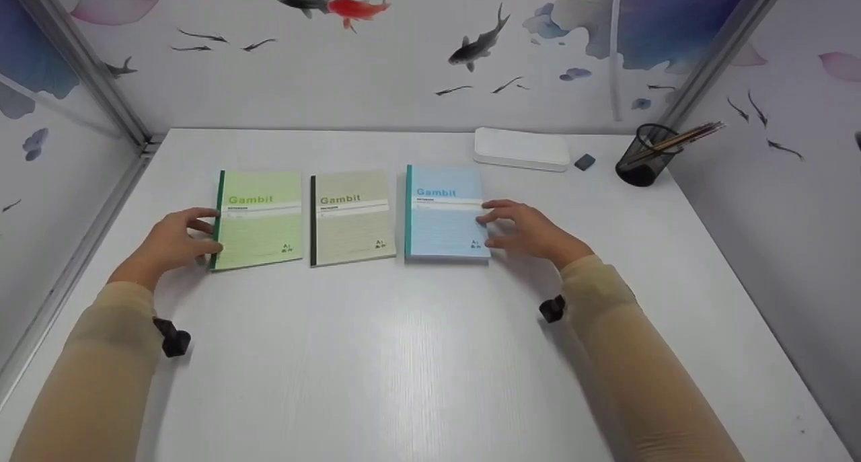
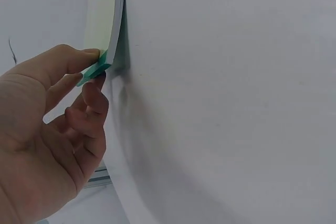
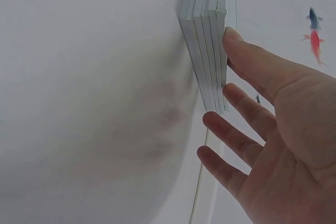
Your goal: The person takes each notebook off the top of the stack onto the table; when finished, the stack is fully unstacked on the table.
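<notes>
Notebooks (image 1: 352, 230) — left hand (image 1: 173, 241) touching green one (image 1: 261, 226), right hand (image 1: 528, 229) against blue stack (image 1: 444, 223)

Green notebook (image 1: 259, 231), fine print (image 1: 287, 249) illegible

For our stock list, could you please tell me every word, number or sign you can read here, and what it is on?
"Gambit": green notebook
"Gambit": beige notebook
"Gambit": blue notebook
The smaller print and corner marks on all three covers are too small or blurred to read.
</notes>
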A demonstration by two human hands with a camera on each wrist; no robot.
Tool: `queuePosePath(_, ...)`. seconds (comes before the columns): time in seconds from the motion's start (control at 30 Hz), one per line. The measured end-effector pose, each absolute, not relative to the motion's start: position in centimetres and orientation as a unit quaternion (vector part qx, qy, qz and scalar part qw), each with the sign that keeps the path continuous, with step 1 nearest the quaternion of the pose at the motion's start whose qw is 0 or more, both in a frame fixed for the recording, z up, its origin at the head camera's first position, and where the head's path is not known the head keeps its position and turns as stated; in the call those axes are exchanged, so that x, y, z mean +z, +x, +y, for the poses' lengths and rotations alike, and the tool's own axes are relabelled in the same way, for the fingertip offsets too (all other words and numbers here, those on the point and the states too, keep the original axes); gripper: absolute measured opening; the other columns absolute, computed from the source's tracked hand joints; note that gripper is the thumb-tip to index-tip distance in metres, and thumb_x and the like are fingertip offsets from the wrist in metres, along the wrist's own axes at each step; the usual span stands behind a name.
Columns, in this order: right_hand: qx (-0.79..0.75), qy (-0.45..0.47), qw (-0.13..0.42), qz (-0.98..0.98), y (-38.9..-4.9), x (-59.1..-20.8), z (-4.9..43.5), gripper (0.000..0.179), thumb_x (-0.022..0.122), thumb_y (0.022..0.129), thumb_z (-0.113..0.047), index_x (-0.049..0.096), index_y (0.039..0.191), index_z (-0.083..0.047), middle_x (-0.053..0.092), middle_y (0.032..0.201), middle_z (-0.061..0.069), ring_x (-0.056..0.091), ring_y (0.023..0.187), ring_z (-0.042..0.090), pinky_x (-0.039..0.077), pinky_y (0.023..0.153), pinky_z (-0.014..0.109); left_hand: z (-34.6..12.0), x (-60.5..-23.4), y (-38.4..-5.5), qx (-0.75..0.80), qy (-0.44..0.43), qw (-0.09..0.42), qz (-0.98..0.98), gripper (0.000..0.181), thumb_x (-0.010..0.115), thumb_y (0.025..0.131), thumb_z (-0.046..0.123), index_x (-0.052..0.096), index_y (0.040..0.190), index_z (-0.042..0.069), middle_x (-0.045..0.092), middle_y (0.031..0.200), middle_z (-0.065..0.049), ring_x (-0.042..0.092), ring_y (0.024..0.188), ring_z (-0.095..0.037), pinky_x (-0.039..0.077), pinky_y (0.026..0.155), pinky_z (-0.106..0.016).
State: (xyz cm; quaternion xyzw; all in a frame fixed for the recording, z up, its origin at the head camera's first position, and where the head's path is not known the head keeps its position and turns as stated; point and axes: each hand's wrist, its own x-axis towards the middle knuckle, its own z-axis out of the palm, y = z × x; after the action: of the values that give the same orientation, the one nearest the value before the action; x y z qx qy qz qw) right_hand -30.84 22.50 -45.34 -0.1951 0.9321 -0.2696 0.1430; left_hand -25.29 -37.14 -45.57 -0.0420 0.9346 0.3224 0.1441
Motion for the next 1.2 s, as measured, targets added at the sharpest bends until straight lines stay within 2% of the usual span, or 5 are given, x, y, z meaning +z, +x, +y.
queuePosePath(0.23,-0.27,-0.19,0.147,0.932,-30.7,-45.2,22.4,0.047,0.079,0.093,-0.02,0.067,0.138,-0.019,0.041,0.164,0.001,0.026,0.157,0.031,0.022,0.128,0.054,-36.9,-45.3,-25.4,0.292,-0.03,0.165,0.942,0.086,0.079,0.09,0.028,0.034,0.158,0.004,0.046,0.148,-0.03,0.047,0.124,-0.044,0.045,0.103,-0.06)
queuePosePath(0.53,-0.274,-0.195,0.142,0.931,-30.8,-45.2,22.7,0.045,0.078,0.093,-0.019,0.067,0.137,-0.018,0.041,0.164,0.0,0.026,0.158,0.03,0.021,0.129,0.053,-36.8,-45.0,-25.9,0.264,-0.007,0.186,0.946,0.084,0.079,0.089,0.029,0.037,0.157,0.0,0.037,0.153,-0.035,0.04,0.131,-0.051,0.04,0.107,-0.066)
queuePosePath(0.77,-0.27,-0.183,0.151,0.933,-30.7,-45.4,22.4,0.044,0.077,0.095,-0.023,0.066,0.137,-0.023,0.039,0.165,-0.004,0.025,0.158,0.028,0.02,0.129,0.053,-34.4,-44.9,-25.9,0.265,-0.026,0.149,0.952,0.09,0.08,0.087,0.025,0.032,0.161,0.008,0.018,0.157,-0.039,0.022,0.14,-0.057,0.031,0.11,-0.076)
queuePosePath(0.9,-0.276,-0.173,0.155,0.933,-30.6,-45.2,22.2,0.044,0.077,0.094,-0.023,0.067,0.136,-0.024,0.039,0.165,-0.004,0.025,0.158,0.028,0.02,0.129,0.053,-31.1,-44.9,-26.2,0.316,-0.011,0.105,0.943,0.081,0.076,0.091,0.023,0.034,0.161,0.013,0.016,0.163,-0.033,0.023,0.145,-0.054,0.027,0.114,-0.074)
queuePosePath(1.2,-0.279,-0.163,0.161,0.933,-30.6,-45.0,22.1,0.045,0.078,0.094,-0.022,0.066,0.137,-0.024,0.038,0.165,-0.004,0.024,0.159,0.029,0.02,0.129,0.054,-21.7,-45.2,-27.3,0.368,0.054,0.071,0.925,0.062,0.071,0.096,0.016,0.047,0.153,0.017,0.033,0.162,-0.018,0.036,0.147,-0.04,0.035,0.119,-0.06)
